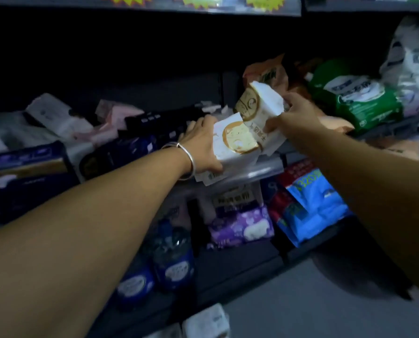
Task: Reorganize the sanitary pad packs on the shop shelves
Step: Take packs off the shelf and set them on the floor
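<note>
I am holding two white-and-gold sanitary pad packs at the front edge of the middle shelf [264, 172], one in each hand. My left hand [201, 142] is curling round the lower pack [237, 145], thumb under its near corner and fingers over its far side, while that pack is lying half on the shelf lip with its long axis running left to right. My right hand [293, 113] is pinching the upper pack [259, 103] by its right end, and that one is tilting up and leaning back, its long axis running from low left to high right, its lower corner overlapping the lower pack.

The relation that matters: the two packs are touching, the upper one just behind and to the right of the lower, so I am judging that the right hand is the nearer one for setting its pack down or squaring it against its twin (the frame is blurred, so the exact contact is hard to read).

To the left, dark purple packs [120, 152] and pale pink ones [120, 115] are lying in a loose heap. To the right, a green pack [359, 101] is sitting on the neighbouring shelf. Below, a purple floral pack [240, 225] and a blue pack [313, 206] are standing on the lower shelf, over grey floor [325, 301]. The aisle is dim.
</note>
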### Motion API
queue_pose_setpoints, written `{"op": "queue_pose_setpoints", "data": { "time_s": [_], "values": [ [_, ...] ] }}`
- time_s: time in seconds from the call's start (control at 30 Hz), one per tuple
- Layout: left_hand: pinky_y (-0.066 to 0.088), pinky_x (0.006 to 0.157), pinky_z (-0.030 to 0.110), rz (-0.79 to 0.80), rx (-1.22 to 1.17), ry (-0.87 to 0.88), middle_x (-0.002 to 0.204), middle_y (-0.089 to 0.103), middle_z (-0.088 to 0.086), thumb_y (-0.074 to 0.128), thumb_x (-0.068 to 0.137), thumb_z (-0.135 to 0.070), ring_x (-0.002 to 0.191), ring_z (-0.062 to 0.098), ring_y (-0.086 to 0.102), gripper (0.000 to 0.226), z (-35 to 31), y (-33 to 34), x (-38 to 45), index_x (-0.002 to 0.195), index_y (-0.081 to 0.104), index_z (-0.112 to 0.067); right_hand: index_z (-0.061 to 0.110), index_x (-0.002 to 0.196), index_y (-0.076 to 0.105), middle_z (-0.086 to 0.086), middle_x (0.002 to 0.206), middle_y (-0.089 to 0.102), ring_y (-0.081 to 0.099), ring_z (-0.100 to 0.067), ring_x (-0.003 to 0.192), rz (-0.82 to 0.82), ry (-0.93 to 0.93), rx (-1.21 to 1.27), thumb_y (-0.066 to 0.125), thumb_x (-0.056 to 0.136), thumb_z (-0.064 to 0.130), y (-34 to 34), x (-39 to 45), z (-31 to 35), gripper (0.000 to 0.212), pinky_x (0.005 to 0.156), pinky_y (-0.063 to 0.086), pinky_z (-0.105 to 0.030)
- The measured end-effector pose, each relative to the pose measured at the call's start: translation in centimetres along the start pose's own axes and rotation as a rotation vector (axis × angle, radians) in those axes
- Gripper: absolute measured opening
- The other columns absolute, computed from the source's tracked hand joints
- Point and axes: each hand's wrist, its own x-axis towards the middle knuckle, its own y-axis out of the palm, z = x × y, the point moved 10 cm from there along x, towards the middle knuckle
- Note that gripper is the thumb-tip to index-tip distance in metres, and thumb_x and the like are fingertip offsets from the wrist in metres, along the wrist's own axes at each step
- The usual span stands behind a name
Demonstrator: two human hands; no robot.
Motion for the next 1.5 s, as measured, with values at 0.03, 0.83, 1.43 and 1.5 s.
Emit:
{"op": "queue_pose_setpoints", "data": {
  "time_s": [0.03, 0.83, 1.43, 1.5],
  "values": [
    [0.041, 0.085, 0.035, 0.008, -0.001, 0.01, 0.119, 0.039, 0.006, 0.082, 0.056, -0.028, 0.107, 0.023, 0.037, 0.085, -0.2, 0.2, -1.4, 0.123, 0.033, -0.012, 0.009, 0.125, 0.052, -0.009, 0.113, 0.057, 0.058, -0.026, 0.095, 0.025, -0.002, -0.015, 0.072, 0.063, -0.002, -0.1, -1.3, 0.0, 0.066, 0.057, 0.049, -0.025],
    [0.028, 0.099, 0.036, 0.472, 0.132, -0.306, 0.132, 0.035, 0.001, 0.08, 0.061, -0.038, 0.121, 0.023, 0.032, 0.091, 13.6, 27.8, -29.8, 0.134, 0.028, -0.021, 0.015, 0.132, 0.045, -0.014, 0.126, 0.052, 0.044, -0.034, 0.12, 0.725, 0.198, -0.63, 0.062, 0.079, -0.001, 18.7, -26.3, -27.8, 0.057, 0.102, 0.042, -0.047],
    [0.018, 0.107, 0.038, 0.41, 0.336, -0.247, 0.144, 0.023, 0.004, 0.066, 0.073, -0.056, 0.13, 0.022, 0.026, 0.095, 17.0, 35.5, -33.0, 0.142, 0.016, -0.014, 0.039, 0.144, 0.025, 0.004, 0.157, 0.009, 0.016, -0.032, 0.138, 0.848, 0.079, -0.851, 0.057, 0.083, -0.003, 25.9, -30.8, -35.7, 0.081, 0.112, 0.029, -0.046],
    [0.018, 0.106, 0.038, 0.401, 0.275, -0.262, 0.143, 0.025, 0.002, 0.061, 0.077, -0.058, 0.13, 0.021, 0.027, 0.089, 17.4, 35.5, -32.9, 0.142, 0.017, -0.016, 0.035, 0.145, 0.026, 0.001, 0.157, 0.01, 0.019, -0.033, 0.137, 0.817, 0.055, -0.854, 0.058, 0.084, -0.002, 26.1, -30.8, -35.4, 0.078, 0.109, 0.033, -0.045]
  ]
}}
